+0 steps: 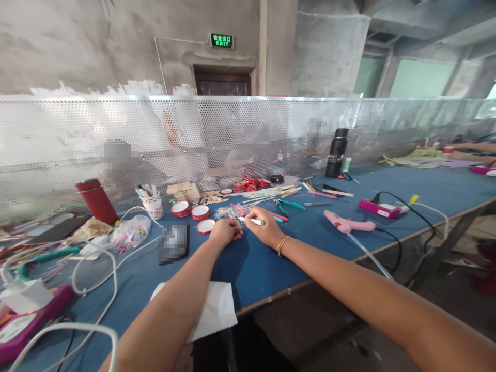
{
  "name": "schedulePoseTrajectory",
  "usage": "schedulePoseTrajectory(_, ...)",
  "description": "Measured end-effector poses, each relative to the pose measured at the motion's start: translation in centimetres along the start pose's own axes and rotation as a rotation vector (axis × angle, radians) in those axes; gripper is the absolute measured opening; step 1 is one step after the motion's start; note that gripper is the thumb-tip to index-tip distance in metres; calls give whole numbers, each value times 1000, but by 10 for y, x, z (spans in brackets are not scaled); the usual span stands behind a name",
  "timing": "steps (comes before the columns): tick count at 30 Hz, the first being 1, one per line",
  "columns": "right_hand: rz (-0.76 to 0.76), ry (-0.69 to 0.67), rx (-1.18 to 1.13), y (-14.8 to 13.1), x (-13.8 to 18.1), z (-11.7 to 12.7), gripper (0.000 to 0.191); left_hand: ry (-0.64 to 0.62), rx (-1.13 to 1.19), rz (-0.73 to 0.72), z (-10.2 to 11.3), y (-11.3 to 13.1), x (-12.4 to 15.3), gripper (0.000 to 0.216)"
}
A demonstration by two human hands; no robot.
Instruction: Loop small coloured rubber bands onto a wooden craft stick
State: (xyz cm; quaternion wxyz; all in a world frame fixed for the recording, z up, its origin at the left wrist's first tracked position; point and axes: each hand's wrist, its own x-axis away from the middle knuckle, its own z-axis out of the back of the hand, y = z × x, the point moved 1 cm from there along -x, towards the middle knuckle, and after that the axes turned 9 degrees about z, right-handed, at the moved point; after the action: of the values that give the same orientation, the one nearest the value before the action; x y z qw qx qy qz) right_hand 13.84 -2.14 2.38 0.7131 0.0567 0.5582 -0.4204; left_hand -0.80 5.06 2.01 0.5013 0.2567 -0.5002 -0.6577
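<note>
Both my arms reach out over a blue table. My right hand, with a gold bracelet at the wrist, is closed round a white stick with a green tip that points left. My left hand is curled into a loose fist right beside it, fingertips pinched at something small I cannot make out. Just beyond the hands lies a heap of small coloured bits and a few red-rimmed round lids.
A pink glue gun and a pink power box with black cables lie to the right. Scissors, sticks, tape rolls, a red flask, a black bottle, a phone, white paper. A perforated screen backs the table.
</note>
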Motion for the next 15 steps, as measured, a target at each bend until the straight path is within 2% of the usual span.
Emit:
schedulePoseTrajectory(4,6,-32,3,1,1,-1,12,7,-15,-10,0,-1,-1,16)
schedulePoseTrajectory(9,-19,9,18,1,0,0,11,11,-56,-1,1,-2,-2,16)
schedulePoseTrajectory(15,0,-39,-15,-2,0,0,13,-1,-23,-2,1,-1,-2,17)
